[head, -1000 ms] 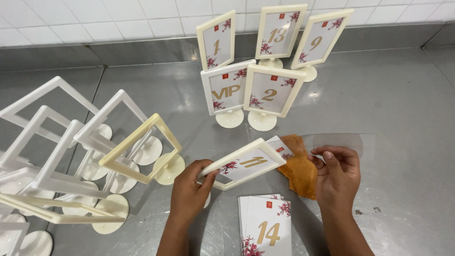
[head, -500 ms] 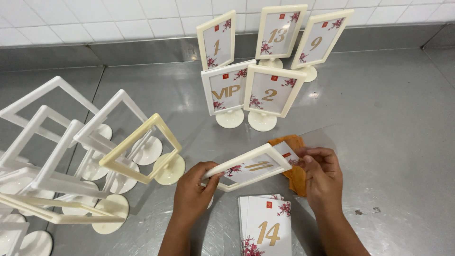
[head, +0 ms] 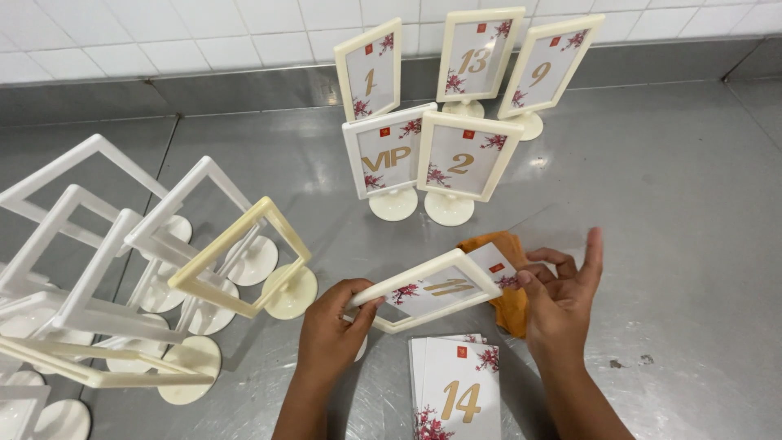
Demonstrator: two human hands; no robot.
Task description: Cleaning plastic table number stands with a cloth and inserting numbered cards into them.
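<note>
The left hand (head: pixel 332 322) is closed on the left end of a cream frame (head: pixel 423 289), thumb and fingers pinched over its edge; the frame is held tilted above the steel counter (head: pixel 676 212), and a numbered card (head: pixel 481 277) with red blossom print is seated partly in it, one corner sticking out at the right end. The right hand (head: pixel 562 297) is set against that right end, thumb and forefinger at the card's corner, the remaining fingers spread and raised; whether the card is truly pinched cannot be told. An orange cloth (head: pixel 509 305) is seen just behind and under the frame, partly covered by the right hand; a stack of loose cards (head: pixel 456 391) lies on the counter directly below, between the two forearms. Five filled frames on round feet (head: pixel 432 155) are stood upright farther back, near the tiled wall (head: pixel 204 41), each holding a card. At the left, a cluster of empty frames (head: pixel 122 269) is crowded together, leaning and overlapping; the yellowish one (head: pixel 244 261) stands nearest the left hand.
</note>
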